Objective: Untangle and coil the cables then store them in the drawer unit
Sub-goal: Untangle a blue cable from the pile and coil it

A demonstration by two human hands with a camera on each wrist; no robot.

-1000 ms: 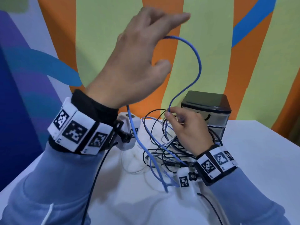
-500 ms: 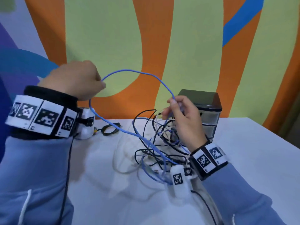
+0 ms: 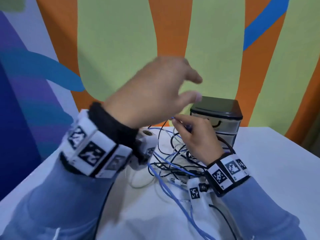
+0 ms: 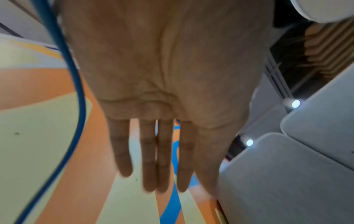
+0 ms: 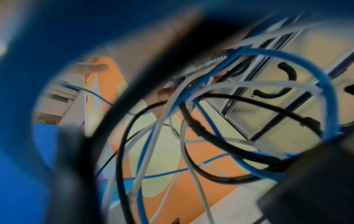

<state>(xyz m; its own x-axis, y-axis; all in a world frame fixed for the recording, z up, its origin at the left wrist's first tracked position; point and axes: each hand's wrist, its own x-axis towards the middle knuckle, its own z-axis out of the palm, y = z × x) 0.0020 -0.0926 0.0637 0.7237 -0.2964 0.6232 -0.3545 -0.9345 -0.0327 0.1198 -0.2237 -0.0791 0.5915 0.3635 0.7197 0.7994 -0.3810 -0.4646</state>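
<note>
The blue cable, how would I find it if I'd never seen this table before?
Start at the drawer unit with the black top, at the back of the white table. In front of it lies a tangle of black and white cables. The blue cable is the only bright blue one, and the right hand pinches its end.

My left hand [image 3: 152, 94] has opened and swung right over my right hand [image 3: 195, 135]; the blue cable's [image 4: 76, 97] raised arc seems gone.
</note>
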